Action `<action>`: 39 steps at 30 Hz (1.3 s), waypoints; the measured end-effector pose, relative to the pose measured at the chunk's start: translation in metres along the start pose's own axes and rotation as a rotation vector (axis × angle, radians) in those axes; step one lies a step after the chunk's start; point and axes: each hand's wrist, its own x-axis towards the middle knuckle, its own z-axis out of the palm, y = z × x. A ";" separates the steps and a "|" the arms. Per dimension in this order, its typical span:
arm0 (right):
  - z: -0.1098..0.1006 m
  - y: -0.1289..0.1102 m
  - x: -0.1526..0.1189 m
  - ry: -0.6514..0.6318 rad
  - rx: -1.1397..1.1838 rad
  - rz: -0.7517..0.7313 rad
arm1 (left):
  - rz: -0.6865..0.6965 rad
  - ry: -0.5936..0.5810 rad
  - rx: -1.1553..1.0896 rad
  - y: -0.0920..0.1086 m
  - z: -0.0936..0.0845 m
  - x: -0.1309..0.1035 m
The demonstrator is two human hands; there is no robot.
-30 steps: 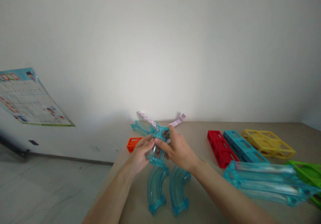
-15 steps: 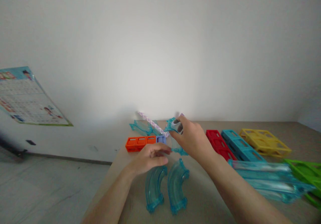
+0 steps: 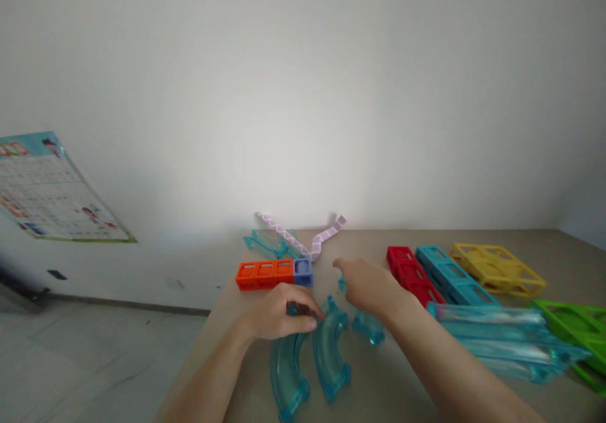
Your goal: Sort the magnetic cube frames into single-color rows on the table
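Clear blue plastic forms two curved tubes on a beige table (image 3: pixel 379 385): a left tube (image 3: pixel 285 372) and, just beside it, a right tube (image 3: pixel 326 353). The person's left hand (image 3: pixel 284 311) arches over the left tube's far end, thumb and fingers apart; contact is unclear. The right hand (image 3: pixel 369 286) partly hides a short clear piece (image 3: pixel 370 330); whether its fingers grip cannot be told. Beyond the left hand lies an orange block row (image 3: pixel 265 274) ending in a purple block (image 3: pixel 303 271). Red frames (image 3: pixel 411 274) lie near the right hand.
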 end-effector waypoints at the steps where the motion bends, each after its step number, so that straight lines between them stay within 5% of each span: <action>1: 0.002 0.000 0.000 -0.030 0.007 -0.009 | -0.017 0.018 0.003 0.000 0.000 0.000; 11: 0.002 0.006 -0.002 -0.163 0.100 -0.055 | -0.093 0.004 -0.093 -0.002 -0.003 -0.003; 15: -0.008 0.004 -0.010 -0.058 0.111 -0.080 | -0.095 0.001 -0.126 -0.007 -0.003 -0.004; 19: -0.022 -0.027 0.009 0.094 0.116 -0.092 | -0.110 0.081 -0.209 -0.012 -0.002 -0.003; 24: -0.023 -0.084 0.082 0.099 0.133 -0.270 | -0.045 0.324 -0.343 -0.016 -0.001 0.000; 29: 0.002 -0.110 0.134 0.044 0.141 -0.291 | -0.036 0.549 -0.365 -0.020 -0.005 0.003; 34: 0.014 -0.113 0.155 0.074 0.241 -0.180 | -0.062 0.772 -0.438 -0.031 -0.007 0.008; 39: -0.014 -0.104 0.137 0.195 0.434 -0.117 | -0.080 1.027 -0.608 -0.039 -0.010 0.011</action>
